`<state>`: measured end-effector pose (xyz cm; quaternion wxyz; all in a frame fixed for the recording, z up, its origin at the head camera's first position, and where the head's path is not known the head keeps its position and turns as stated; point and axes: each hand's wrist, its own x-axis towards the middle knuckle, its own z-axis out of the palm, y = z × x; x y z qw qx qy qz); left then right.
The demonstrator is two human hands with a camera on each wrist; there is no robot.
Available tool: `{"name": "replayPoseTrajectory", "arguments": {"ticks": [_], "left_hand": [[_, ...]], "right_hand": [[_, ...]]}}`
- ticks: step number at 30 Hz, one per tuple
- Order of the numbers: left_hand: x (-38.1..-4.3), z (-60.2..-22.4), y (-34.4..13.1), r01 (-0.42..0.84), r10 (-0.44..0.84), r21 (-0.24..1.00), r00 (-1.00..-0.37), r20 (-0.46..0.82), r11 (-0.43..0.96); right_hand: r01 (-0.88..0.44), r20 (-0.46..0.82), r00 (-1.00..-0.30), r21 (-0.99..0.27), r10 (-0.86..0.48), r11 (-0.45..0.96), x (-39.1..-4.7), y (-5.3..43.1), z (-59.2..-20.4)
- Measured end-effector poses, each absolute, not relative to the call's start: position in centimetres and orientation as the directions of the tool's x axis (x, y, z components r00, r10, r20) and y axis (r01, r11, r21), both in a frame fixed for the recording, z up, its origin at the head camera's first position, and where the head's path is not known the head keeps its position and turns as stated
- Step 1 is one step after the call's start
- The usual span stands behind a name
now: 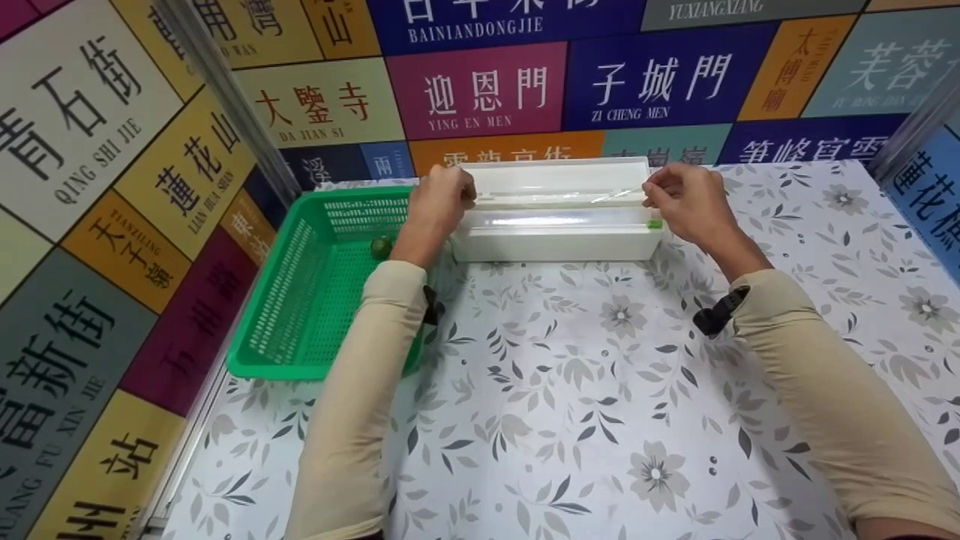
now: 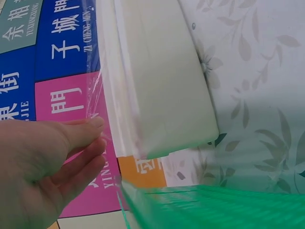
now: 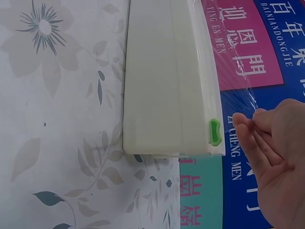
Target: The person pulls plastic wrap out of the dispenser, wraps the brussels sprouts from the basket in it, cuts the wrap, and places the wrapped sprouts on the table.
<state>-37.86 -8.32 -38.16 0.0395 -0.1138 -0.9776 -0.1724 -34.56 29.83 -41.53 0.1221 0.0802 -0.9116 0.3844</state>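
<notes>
Left hand (image 1: 439,201) and right hand (image 1: 688,201) are both pinching clear film (image 1: 619,196), thumb against forefinger, one at each end of a stretch that is spanning the space between them. Judging by this, the step in hand is drawing out a length of film from the white box (image 1: 555,247). Whether the film is still joining a roll inside is not clear from these views. What the next move seems to be calling for is an even pull with both pinches level, so that the thin sheet is staying flat instead of creasing or clinging to itself.

The box is lying lengthwise along the worktop's (image 1: 622,427) far edge, around its middle. The film is running along the box's far side, its ends between the fingertips; the left hand is holding by the box's left end, the right hand by its right end. A small green slider (image 1: 655,224) is sitting at that right end, near the right hand. Toward the worktop's far left corner, a green basket (image 1: 296,372) is standing beside the left arm, with a small round green item (image 1: 381,247) resting inside.
</notes>
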Motion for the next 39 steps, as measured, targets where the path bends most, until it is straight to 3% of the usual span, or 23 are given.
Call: {"name": "replayPoseTrajectory", "arguments": {"ticks": [9, 39], "left_hand": [[-37.4, -37.4, -9.6, 0.267, 0.249, 0.375, -0.964, 0.098, 0.888], [-36.5, -35.8, -9.5, 0.289, 0.200, 0.364, -0.944, 0.262, 0.885]], "right_hand": [[-0.210, 0.255, -0.966, -0.695, -0.037, 0.688, -34.4, 29.7, -41.3], [-0.313, 0.406, -0.914, -0.685, -0.012, 0.658, -33.7, 30.0, -39.3]]}}
